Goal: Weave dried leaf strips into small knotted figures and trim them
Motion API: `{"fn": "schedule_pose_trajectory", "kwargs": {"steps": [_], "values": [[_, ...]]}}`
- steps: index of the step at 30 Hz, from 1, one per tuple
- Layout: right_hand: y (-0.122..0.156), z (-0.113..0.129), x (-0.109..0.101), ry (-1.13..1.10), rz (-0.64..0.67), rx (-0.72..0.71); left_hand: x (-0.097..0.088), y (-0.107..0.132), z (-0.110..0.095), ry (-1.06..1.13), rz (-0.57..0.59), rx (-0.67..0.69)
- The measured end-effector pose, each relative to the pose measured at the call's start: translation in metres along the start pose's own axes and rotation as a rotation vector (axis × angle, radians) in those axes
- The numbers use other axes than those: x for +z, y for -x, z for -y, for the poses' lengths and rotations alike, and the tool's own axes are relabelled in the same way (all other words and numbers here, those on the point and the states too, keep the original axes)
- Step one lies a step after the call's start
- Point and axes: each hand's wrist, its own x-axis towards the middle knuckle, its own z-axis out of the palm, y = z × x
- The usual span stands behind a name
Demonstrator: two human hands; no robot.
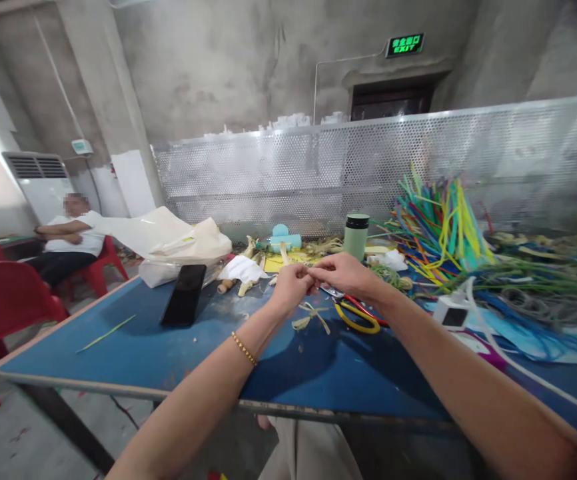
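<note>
Above the blue table my left hand (293, 287), with a gold bead bracelet at the wrist, is pinched closed. Its fingertips meet those of my right hand (342, 272), which is also closed in a pinch. Whatever lies between the fingers is too small and hidden to make out. Just beneath them, a small bundle of pale, dry-looking strips (311, 319) lies on the tabletop. Partly under my right hand is a cutting tool with looped yellow and red handles (357, 319); its metal end is partly covered.
A black phone (184, 295) and a plastic bag (183, 240) are left. A green tumbler (356, 237), colourful strips (438, 227), a white charger (451, 311) and a cable (523, 365) are right. A perforated metal panel (268, 180) stands behind. A person (71, 233) sits far left.
</note>
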Motion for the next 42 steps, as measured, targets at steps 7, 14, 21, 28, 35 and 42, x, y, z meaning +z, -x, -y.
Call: {"fn": "schedule_pose_trajectory", "kwargs": {"steps": [7,14,21,28,35,42], "values": [[-0.007,-0.013,0.023,-0.351,-0.096,0.063,-0.011,-0.002,0.004,-0.117,0.01,-0.056],[-0.005,-0.023,0.03,-0.38,-0.17,0.064,-0.01,0.0,0.002,-0.156,0.084,-0.1],[0.002,-0.007,0.029,-0.344,-0.312,0.028,-0.007,0.007,-0.006,0.031,0.071,-0.12],[0.001,-0.007,0.034,-0.414,-0.283,-0.045,-0.01,0.007,-0.009,0.112,0.026,-0.128],[0.0,-0.012,0.037,-0.47,-0.284,-0.055,-0.012,0.004,-0.003,-0.114,-0.005,-0.008],[0.001,-0.007,0.038,-0.312,-0.383,-0.098,-0.015,0.006,-0.007,-0.334,-0.038,0.098]]}}
